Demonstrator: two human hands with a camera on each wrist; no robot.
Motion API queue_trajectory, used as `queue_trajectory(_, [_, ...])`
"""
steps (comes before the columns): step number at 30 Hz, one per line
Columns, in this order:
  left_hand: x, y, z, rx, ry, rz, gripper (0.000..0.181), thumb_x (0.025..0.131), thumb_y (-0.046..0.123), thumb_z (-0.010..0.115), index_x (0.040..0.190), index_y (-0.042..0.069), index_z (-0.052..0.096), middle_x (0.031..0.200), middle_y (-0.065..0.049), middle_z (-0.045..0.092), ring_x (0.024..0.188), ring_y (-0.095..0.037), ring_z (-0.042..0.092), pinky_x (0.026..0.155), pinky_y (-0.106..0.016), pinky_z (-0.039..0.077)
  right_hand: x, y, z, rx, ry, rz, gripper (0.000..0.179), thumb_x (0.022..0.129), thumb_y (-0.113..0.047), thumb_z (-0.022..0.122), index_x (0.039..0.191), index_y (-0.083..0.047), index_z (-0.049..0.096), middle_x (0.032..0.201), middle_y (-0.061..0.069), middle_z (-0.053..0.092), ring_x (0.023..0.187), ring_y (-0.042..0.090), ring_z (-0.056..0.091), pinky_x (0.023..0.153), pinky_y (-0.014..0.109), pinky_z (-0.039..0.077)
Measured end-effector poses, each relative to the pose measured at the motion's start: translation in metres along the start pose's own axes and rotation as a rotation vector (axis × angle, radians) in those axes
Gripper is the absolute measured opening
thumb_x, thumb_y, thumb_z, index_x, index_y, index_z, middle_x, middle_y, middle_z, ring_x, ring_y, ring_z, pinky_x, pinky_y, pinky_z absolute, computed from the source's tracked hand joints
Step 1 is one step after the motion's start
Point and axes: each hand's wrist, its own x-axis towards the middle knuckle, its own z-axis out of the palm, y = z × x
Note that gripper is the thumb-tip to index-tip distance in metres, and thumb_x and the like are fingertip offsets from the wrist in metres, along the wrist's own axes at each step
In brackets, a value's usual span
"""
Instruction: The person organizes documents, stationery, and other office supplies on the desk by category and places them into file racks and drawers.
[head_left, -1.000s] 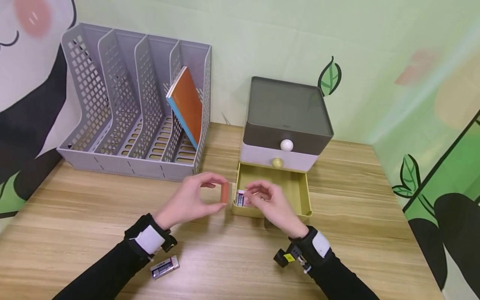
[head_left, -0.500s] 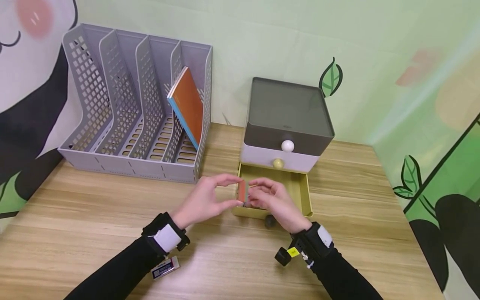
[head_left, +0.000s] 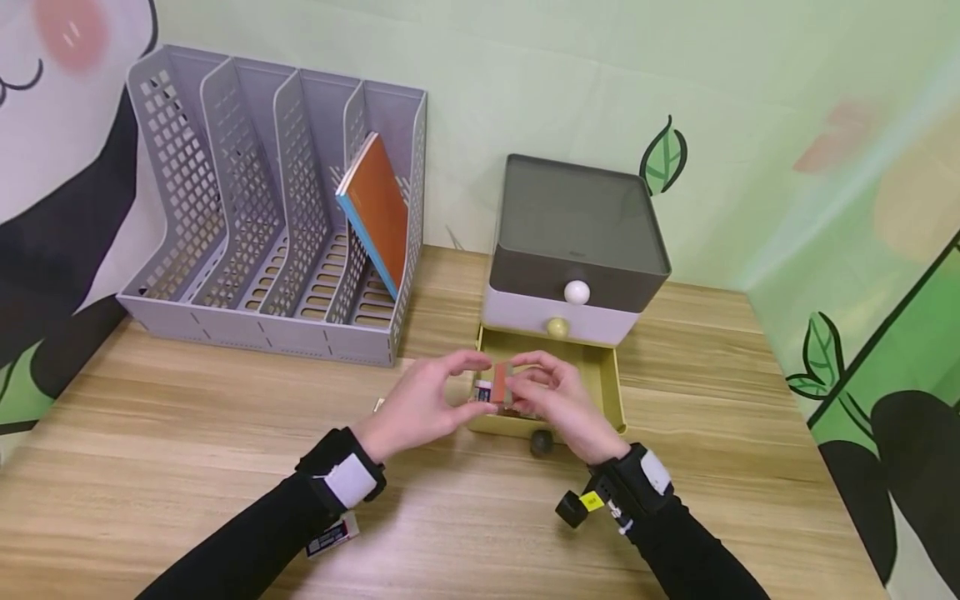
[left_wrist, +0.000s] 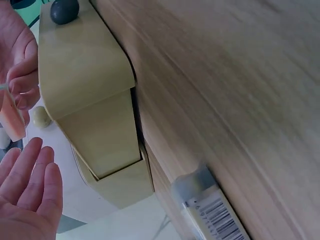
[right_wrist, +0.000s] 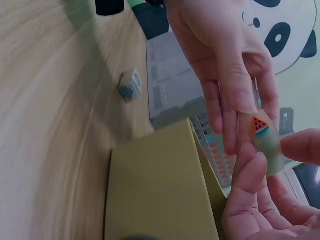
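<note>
In the head view my left hand [head_left: 423, 404] pinches one side of a small orange-and-green eraser [head_left: 501, 383] over the open yellow drawer [head_left: 611, 387]. My right hand [head_left: 558, 408] pinches its other side. A watermelon slice shows on the eraser [right_wrist: 267, 145] in the right wrist view, with fingertips from both hands touching it. Behind them, a blue-and-white wrapped eraser [head_left: 483, 390] lies inside the drawer. Another wrapped eraser [head_left: 332, 536] rests on the table, partly covered by my left sleeve. The left wrist view shows a barcoded, wrapped item [left_wrist: 215, 212] on the table.
Above the drawer are the purple-white and dark grey tiers [head_left: 577, 221] of the drawer unit. A grey file rack [head_left: 262, 329] stands at the back left, with an orange book [head_left: 378, 212] leaning in its rightmost slot. The drawer's dark knob [head_left: 541, 442] faces me.
My left hand has carried the orange-and-green eraser rightward from beside the drawer to over it. My right fingers, at the drawer's front before, now grip the eraser too.
</note>
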Motion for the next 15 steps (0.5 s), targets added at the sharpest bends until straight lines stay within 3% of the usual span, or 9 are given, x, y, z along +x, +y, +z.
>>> queue_trajectory(7, [0.001, -0.003, 0.006, 0.16, -0.075, 0.114, 0.042, 0.083, 0.028, 0.077, 0.118, 0.005, 0.069, 0.114, -0.007, 0.071, 0.107, -0.021, 0.066, 0.096, -0.034, 0.05, 0.0, 0.001, -0.016, -0.044, 0.032, 0.01, 0.042, 0.093, -0.015, 0.064, 0.129, 0.003, 0.051, 0.096, 0.003, 0.065, 0.076, 0.014, 0.063, 0.073, 0.027, 0.054])
queue_trajectory(10, [0.002, -0.005, 0.008, 0.166, -0.112, 0.116, 0.036, 0.083, 0.025, 0.077, 0.113, 0.006, 0.071, 0.11, -0.005, 0.072, 0.104, -0.02, 0.066, 0.094, -0.034, 0.05, 0.001, 0.0, -0.023, -0.077, 0.053, -0.007, 0.041, 0.093, -0.013, 0.063, 0.128, 0.004, 0.051, 0.096, 0.005, 0.064, 0.076, 0.013, 0.063, 0.072, 0.027, 0.055])
queue_trajectory(15, [0.004, -0.004, 0.008, 0.182, -0.119, 0.104, 0.033, 0.083, 0.022, 0.077, 0.111, 0.006, 0.072, 0.109, -0.003, 0.071, 0.102, -0.018, 0.066, 0.093, -0.032, 0.051, 0.001, -0.002, -0.034, -0.192, 0.098, -0.053, 0.036, 0.093, -0.008, 0.061, 0.125, 0.006, 0.053, 0.1, 0.014, 0.063, 0.079, 0.017, 0.065, 0.075, 0.031, 0.057])
